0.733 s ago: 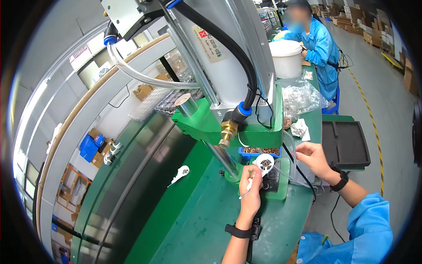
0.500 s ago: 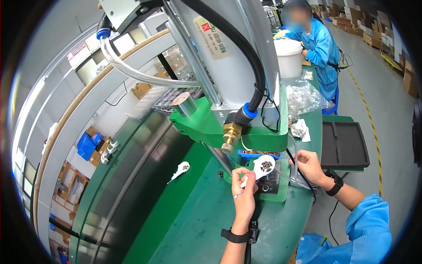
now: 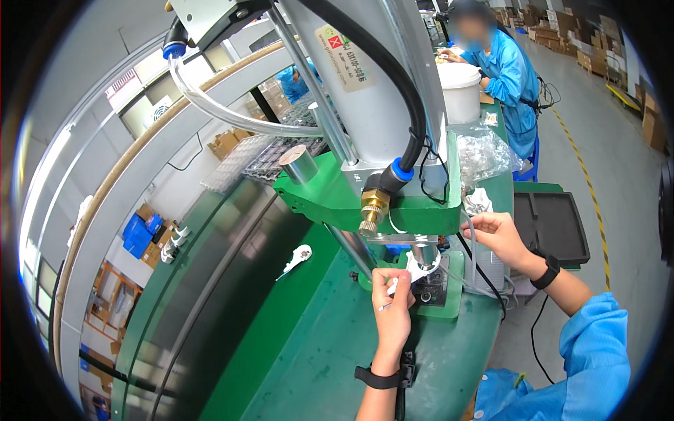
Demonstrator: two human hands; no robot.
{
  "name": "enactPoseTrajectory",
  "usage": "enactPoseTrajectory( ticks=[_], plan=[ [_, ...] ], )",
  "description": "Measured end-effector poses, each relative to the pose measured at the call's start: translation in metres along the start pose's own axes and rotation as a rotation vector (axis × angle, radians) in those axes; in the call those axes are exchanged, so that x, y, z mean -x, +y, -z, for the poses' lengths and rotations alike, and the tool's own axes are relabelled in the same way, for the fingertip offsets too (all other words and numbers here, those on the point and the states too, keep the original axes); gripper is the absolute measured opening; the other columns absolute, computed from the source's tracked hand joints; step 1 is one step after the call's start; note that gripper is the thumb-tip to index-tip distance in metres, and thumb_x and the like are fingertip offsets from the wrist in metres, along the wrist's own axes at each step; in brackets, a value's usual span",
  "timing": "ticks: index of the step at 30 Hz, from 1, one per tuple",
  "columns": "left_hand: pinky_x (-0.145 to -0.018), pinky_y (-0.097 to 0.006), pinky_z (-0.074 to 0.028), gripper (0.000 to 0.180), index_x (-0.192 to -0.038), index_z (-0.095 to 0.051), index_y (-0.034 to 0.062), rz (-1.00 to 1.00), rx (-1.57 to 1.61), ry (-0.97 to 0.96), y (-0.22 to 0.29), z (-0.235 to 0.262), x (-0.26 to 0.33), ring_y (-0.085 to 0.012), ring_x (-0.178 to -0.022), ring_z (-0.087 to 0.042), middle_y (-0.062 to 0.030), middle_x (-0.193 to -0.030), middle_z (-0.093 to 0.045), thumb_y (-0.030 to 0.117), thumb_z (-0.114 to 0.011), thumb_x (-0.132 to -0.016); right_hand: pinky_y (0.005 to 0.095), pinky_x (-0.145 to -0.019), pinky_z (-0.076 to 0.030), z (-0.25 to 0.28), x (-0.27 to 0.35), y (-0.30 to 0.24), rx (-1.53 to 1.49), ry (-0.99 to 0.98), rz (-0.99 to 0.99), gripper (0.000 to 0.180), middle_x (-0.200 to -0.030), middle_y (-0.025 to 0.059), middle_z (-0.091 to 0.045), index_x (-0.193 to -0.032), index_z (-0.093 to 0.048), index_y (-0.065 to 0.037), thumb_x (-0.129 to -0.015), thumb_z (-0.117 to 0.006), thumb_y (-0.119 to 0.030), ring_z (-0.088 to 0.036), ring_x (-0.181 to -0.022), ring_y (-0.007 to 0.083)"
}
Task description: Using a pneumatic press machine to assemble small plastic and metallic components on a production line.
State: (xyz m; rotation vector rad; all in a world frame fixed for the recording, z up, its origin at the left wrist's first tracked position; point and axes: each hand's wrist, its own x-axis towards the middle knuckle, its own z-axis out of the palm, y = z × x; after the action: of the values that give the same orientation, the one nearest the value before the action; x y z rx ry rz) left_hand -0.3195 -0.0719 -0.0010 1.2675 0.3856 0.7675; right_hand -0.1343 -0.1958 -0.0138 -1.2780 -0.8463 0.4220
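My left hand (image 3: 393, 309) pinches the narrow handle of a white plastic part (image 3: 413, 279) with a round ring-shaped head. The head lies over the dark fixture on the green base of a bench press (image 3: 382, 193). The press's metal ram (image 3: 425, 252) is down at the ring and hides its middle. To the right of the press, my right hand (image 3: 502, 238) is raised beside the thin tubes, its fingers loosely bent and apart, with nothing visible in them. A similar white part (image 3: 298, 258) lies on the green surface to the left.
A blue tray (image 3: 397, 250) sits behind the fixture, mostly hidden. Beyond stand a clear plastic bag (image 3: 484, 151), a white bucket (image 3: 460, 91) and a co-worker in blue (image 3: 512, 77). A black tray (image 3: 551, 224) is at right. Cables hang along the table (image 3: 449, 344) edge.
The ram has come down onto the white part's ring. My right hand has moved up and its fingers have spread. My left hand keeps its grip in nearly the same place.
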Motion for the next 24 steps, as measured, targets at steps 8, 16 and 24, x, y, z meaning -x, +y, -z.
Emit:
enactPoseTrajectory(
  ticks=[8,16,24],
  plan=[
    [-0.043,-0.019,-0.024,0.013,-0.084,-0.040,0.0084,0.024,-0.069,-0.055,0.006,0.004,0.003,-0.0021,-0.047,-0.027,0.0052,-0.059,-0.035,0.017,-0.049,-0.089,0.0236,-0.072,-0.047,-0.010,-0.009,-0.006,0.026,-0.260,-0.048,0.015,-0.087,0.0075,-0.061,-0.092,-0.059,0.004,-0.078,-0.061,-0.002,-0.059,-0.081,0.0119],
    [-0.043,-0.019,-0.025,0.014,-0.086,-0.039,0.0077,0.017,-0.140,-0.039,0.005,0.003,0.004,-0.0019,-0.047,-0.029,0.0044,-0.060,-0.036,0.018,-0.049,-0.089,0.0280,-0.068,-0.044,-0.038,-0.028,-0.027,0.131,-0.466,0.095,0.019,-0.080,0.0069,-0.061,-0.083,-0.063,0.002,-0.073,-0.069,-0.013,-0.058,-0.077,0.0143],
    [-0.042,-0.018,-0.026,0.014,-0.086,-0.039,0.0078,0.013,-0.167,-0.060,0.003,0.003,0.003,-0.0016,-0.047,-0.029,0.0025,-0.064,-0.040,0.017,-0.049,-0.089,0.0262,-0.072,-0.046,-0.039,-0.033,-0.038,0.222,-0.582,0.080,0.023,-0.079,0.0086,-0.064,-0.095,-0.058,0.001,-0.076,-0.067,-0.009,-0.059,-0.080,0.0127]
  ],
)
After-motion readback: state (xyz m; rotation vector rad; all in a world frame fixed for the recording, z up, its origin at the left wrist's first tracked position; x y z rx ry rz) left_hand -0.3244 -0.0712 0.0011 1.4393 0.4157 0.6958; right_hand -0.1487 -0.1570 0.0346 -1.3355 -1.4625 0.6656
